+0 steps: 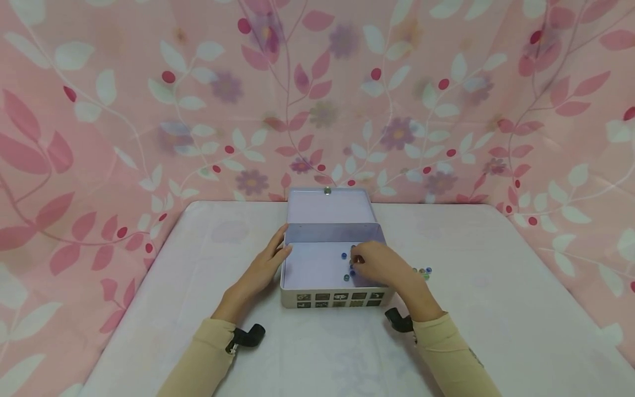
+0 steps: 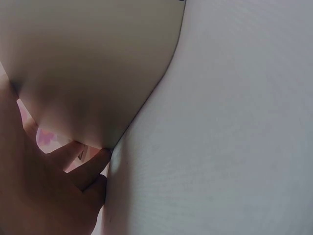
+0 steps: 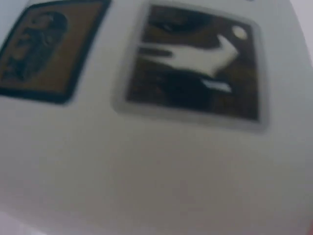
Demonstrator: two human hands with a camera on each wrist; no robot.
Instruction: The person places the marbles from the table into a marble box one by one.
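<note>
A light metal box (image 1: 310, 267) with small dark square pictures on its front stands with its hinged lid (image 1: 329, 207) laid back. Against its left wall lies my left hand (image 1: 258, 270), fingers straight along the outside and thumb at the rim. The left wrist view shows those fingers (image 2: 93, 169) touching the box wall (image 2: 93, 63). My right hand (image 1: 379, 263) reaches inside over the box's right half, fingers bent downward. Several small glass marbles lie round its fingertips, among them a blue marble (image 1: 344, 256) and a green marble (image 1: 346, 278). Whether those fingertips pinch a marble is hidden.
More marbles (image 1: 426, 271) lie on the white tablecloth (image 1: 327, 353) right of the box, behind my right wrist. A pink floral curtain (image 1: 317, 110) hangs behind the table. The right wrist view is filled by the box's printed front (image 3: 186, 161).
</note>
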